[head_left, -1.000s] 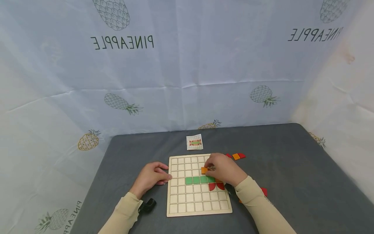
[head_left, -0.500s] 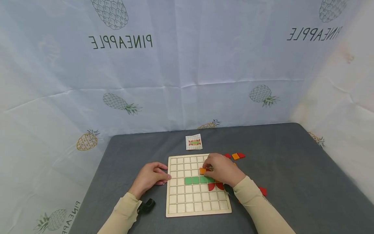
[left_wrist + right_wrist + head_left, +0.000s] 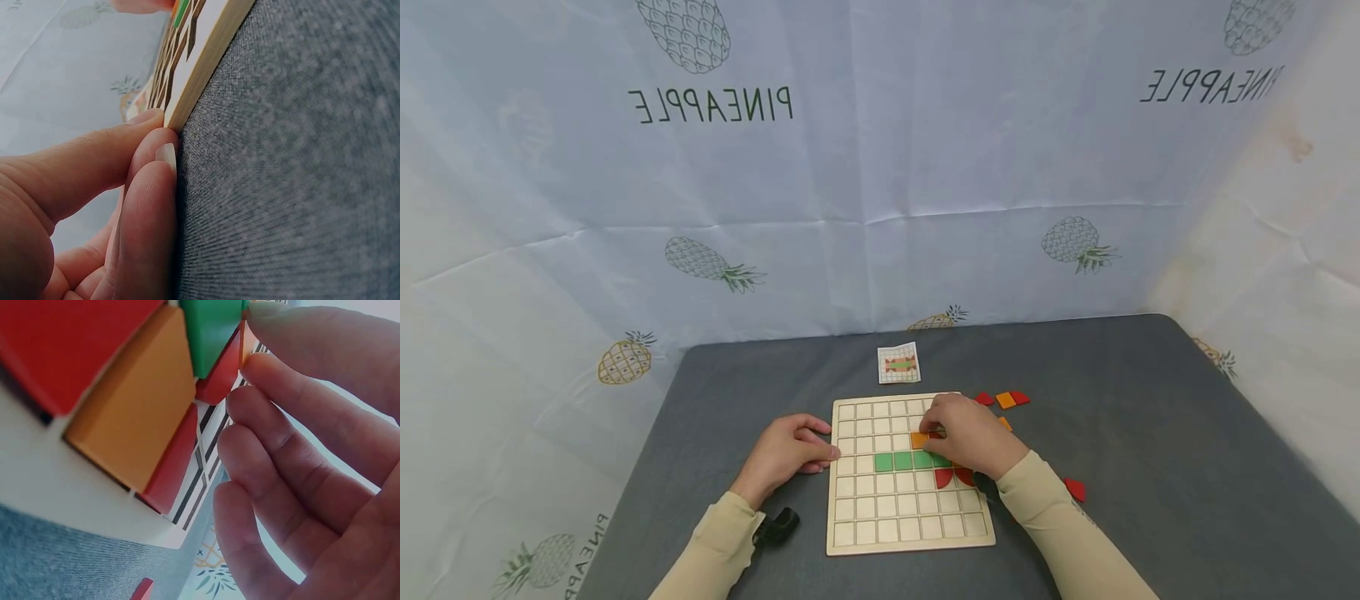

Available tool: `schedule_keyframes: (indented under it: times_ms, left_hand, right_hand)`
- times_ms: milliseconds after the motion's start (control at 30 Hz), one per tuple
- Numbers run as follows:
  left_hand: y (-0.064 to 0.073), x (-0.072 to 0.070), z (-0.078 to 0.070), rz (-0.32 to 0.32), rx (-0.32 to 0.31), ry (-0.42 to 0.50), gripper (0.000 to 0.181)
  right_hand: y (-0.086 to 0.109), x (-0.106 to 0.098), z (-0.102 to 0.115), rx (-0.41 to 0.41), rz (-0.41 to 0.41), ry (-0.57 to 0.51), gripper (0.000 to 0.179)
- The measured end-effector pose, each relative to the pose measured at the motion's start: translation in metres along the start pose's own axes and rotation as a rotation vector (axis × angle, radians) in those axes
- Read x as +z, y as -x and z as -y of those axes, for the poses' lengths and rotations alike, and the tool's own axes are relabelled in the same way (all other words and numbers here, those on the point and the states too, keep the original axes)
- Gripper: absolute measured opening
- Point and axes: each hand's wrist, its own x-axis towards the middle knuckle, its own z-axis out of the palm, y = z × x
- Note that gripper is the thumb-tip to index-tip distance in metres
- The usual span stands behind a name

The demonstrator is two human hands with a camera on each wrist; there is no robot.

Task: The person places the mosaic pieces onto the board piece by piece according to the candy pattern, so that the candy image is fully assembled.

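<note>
A square wooden grid board [image 3: 887, 533] lies on the dark table. My left hand [image 3: 782, 454] pinches its left edge, the thumb on top and fingertips against the side, as the left wrist view shows. My right hand [image 3: 972, 433] is over the board's right half, its thumb and index fingertip pinching a small orange square tile [image 3: 917, 440] in a cell just above a row of green square tiles [image 3: 903, 461]. Red rounded tiles [image 3: 943, 478] sit below that row. In the right wrist view another orange tile [image 3: 137, 400] lies in the board close by. The right hand hides some cells.
A small printed pattern card [image 3: 898, 364] lies behind the board. To the right are loose tiles: an orange square [image 3: 1006, 401] touching a red piece [image 3: 1020, 397], another red piece [image 3: 984, 400], a partly hidden orange one [image 3: 1004, 423] and a red one [image 3: 1075, 489]. A patterned curtain [image 3: 865, 275] hangs behind.
The orange tile has shifted slightly left and down, from tilted to flat in its cell, with my right hand following. My left hand stays at the board's edge.
</note>
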Motion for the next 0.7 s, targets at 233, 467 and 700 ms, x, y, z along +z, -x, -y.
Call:
schedule_keyframes:
  times_ms: [233,467,700]
  left_hand:
    - [0.000,0.001,-0.001,-0.018,-0.009,-0.012,0.046]
    - [0.000,0.002,-0.001,-0.003,0.012,-0.010,0.047]
    - [0.003,0.000,-0.001,-0.002,0.015,0.000,0.048]
  right_hand:
    - [0.003,-0.007,-0.001,0.043,-0.002,-0.067,0.013]
    - [0.025,-0.031,-0.021,0.124,-0.024,-0.038,0.016]
    - [0.071,-0.053,-0.053,0.110,-0.062,0.072,0.014]
